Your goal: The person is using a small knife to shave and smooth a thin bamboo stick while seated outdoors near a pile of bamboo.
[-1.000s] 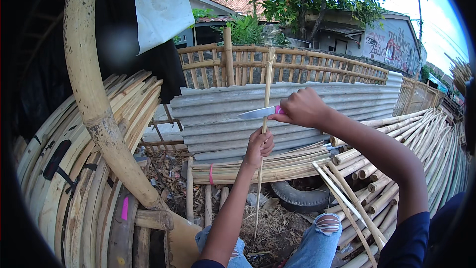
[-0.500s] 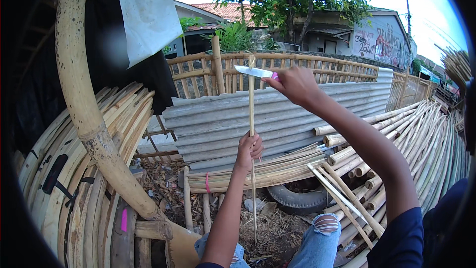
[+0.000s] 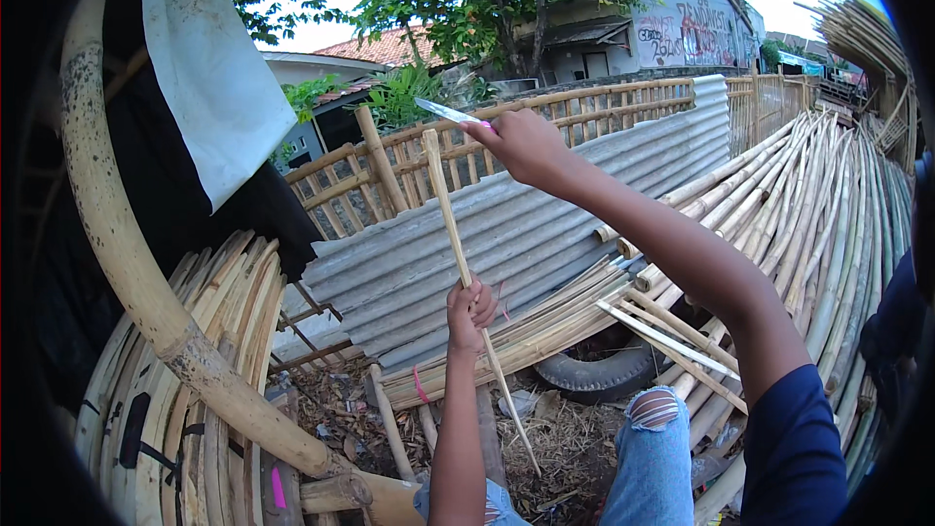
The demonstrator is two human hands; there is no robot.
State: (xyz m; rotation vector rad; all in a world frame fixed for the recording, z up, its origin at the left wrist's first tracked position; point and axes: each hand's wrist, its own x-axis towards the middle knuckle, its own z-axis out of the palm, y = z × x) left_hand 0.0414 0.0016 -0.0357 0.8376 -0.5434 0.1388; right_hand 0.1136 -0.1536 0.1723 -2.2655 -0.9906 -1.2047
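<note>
My left hand [image 3: 470,313] grips a thin bamboo stick [image 3: 450,224] about its middle; the stick stands tilted, its top leaning left and its lower end reaching toward the littered ground. My right hand [image 3: 523,143] is raised above it and holds a knife [image 3: 446,113] with a pale blade and a pink handle. The blade points left and hovers just above the stick's top end. My knees in torn blue jeans [image 3: 651,448] show at the bottom.
A thick curved bamboo trunk [image 3: 127,263] arcs down the left over stacked bent strips [image 3: 224,331]. Corrugated metal sheets [image 3: 545,224] lean ahead before a bamboo fence [image 3: 604,107]. Long poles [image 3: 828,224] pile at right, an old tyre [image 3: 599,370] lies beneath, and a white cloth [image 3: 205,68] hangs overhead.
My right hand has lifted the knife from mid-stick to above the stick's top. The stick has tipped to the left, and my view has swung so the scene sits lower.
</note>
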